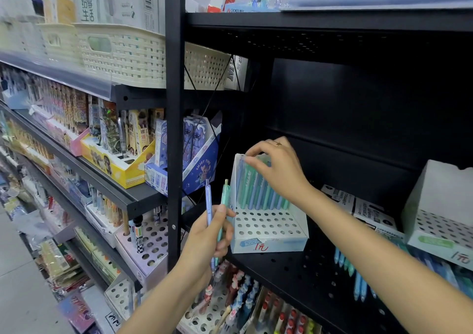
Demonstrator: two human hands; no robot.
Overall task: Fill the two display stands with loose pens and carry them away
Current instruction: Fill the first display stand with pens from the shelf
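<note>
Bright, even light from above. The black shelf (pixel 332 269) recess is dark behind; goods left of it smear with blur, edges bowing outward.

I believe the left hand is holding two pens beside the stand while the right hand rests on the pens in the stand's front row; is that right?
Not quite: the right hand rests on pens in the back row of the stand, and the front rows of holes are empty. The left hand does hold two pens beside the stand. The head view shows this.
</note>
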